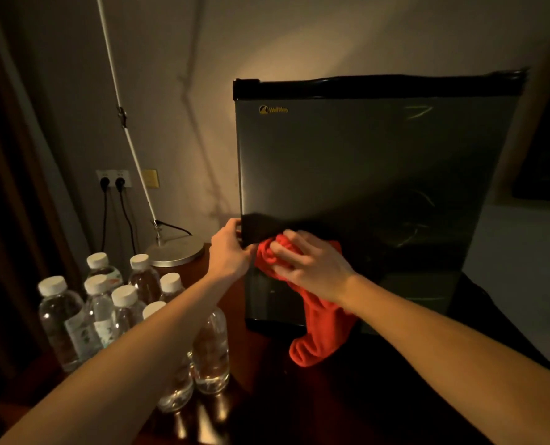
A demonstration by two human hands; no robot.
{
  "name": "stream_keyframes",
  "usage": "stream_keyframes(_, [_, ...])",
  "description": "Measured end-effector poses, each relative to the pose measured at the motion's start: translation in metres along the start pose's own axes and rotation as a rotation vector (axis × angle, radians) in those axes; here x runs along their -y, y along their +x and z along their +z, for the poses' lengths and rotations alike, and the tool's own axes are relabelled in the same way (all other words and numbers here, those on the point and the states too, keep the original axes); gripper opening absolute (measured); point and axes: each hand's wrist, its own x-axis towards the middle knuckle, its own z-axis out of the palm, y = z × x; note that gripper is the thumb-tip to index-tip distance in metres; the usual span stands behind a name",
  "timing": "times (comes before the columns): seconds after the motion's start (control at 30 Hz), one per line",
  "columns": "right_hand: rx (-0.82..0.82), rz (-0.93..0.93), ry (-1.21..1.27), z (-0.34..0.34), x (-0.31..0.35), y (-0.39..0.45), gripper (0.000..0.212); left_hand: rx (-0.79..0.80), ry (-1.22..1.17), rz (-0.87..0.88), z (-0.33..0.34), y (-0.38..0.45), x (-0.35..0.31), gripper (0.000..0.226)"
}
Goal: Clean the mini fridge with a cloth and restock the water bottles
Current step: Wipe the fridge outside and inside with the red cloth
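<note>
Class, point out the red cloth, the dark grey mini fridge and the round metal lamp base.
Red cloth [323,329], head view, on its hanging lower fold.
Dark grey mini fridge [363,149], head view, on the closed door's front.
Round metal lamp base [174,252], head view, on its flat top.

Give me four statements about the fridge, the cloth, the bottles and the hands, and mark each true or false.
1. The right hand holds a red cloth against the mini fridge door. True.
2. The fridge door stands wide open. False: it is closed.
3. The water bottles stand left of the fridge, caps on. True.
4. The left hand holds a bottle. False: its fingers are at the door's left edge.
</note>
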Motion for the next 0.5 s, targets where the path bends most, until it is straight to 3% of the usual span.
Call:
stream_keyframes(0.1, [-0.06,0.076,-0.017,0.005,0.005,0.006,0.023,0.004,0.017,0.0,-0.003,0.003,0.0,0.044])
stream_keyframes(0.37, [0.309,-0.206,0.01,0.028,0.059,-0.036,0.037,-0.02,0.05,-0.011,0.0,0.002,-0.002,0.037])
stream_keyframes(0.5, [0.21,-0.131,0.018,0.021,0.048,-0.019,0.034,-0.018,0.049,-0.018,0.002,-0.001,-0.003,0.039])
